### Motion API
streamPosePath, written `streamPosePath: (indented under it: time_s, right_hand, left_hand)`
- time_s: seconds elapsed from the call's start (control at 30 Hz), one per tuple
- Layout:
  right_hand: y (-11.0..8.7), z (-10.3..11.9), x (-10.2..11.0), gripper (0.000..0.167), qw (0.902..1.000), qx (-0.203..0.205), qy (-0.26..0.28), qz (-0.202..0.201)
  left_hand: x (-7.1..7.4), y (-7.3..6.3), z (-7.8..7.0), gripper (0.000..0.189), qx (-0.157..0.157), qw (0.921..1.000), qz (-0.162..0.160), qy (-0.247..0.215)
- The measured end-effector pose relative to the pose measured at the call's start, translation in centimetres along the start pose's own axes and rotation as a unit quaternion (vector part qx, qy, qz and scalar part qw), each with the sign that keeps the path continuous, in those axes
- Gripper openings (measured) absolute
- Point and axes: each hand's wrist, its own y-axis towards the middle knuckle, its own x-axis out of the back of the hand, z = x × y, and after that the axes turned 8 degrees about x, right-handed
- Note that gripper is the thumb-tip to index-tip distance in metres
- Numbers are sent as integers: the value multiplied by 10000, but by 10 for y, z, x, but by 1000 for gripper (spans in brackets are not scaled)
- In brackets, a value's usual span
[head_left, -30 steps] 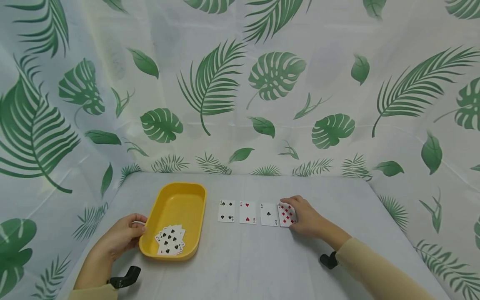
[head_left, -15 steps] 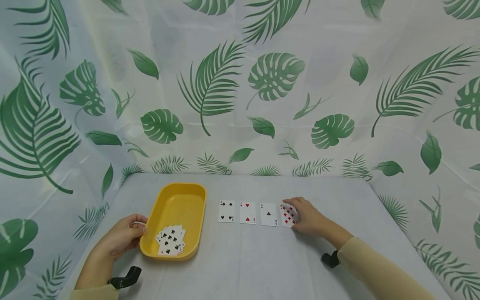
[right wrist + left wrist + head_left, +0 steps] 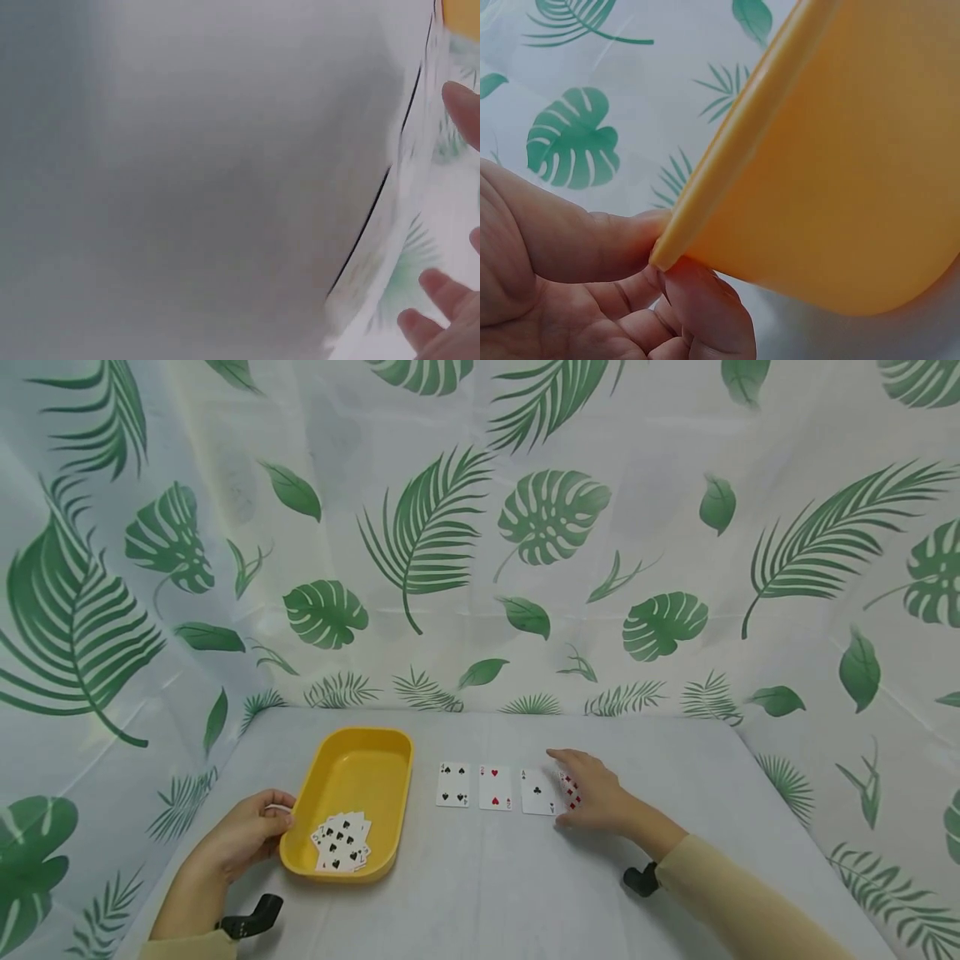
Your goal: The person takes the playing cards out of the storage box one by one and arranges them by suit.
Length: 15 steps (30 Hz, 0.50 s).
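A white table (image 3: 495,885) is supporting a yellow tray (image 3: 375,768). The left hand (image 3: 243,833) is pinching the tray's rim (image 3: 741,136), presumably steadying it. The right hand (image 3: 596,792), spread and gripping nothing visible, is arching over the diamond card (image 3: 572,792), lying face up beside the ace (image 3: 537,793), probably for legibility.

The right hand (image 3: 459,326), fingers (image 3: 466,112) apart, shows beside a pale surface (image 3: 187,187) (yellow tray (image 3: 463,16) above).
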Motion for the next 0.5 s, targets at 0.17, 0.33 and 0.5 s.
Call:
streamPosePath:
  time_s: [0.17, 0.33, 0.5]
  right_hand:
    - [7, 28, -8, 115, 9991, 80, -395, -111]
    - [13, 62, -12, 115, 9982, 284, -508, -110]
    - [21, 91, -17, 114, 9966, 723, -367, -129]
  left_hand:
    - [0, 1, 2, 38, 17, 10000, 21, -22]
    - [0, 2, 3, 38, 47, 10000, -3, -49]
    - [-1, 1, 1, 39, 70, 10000, -37, -26]
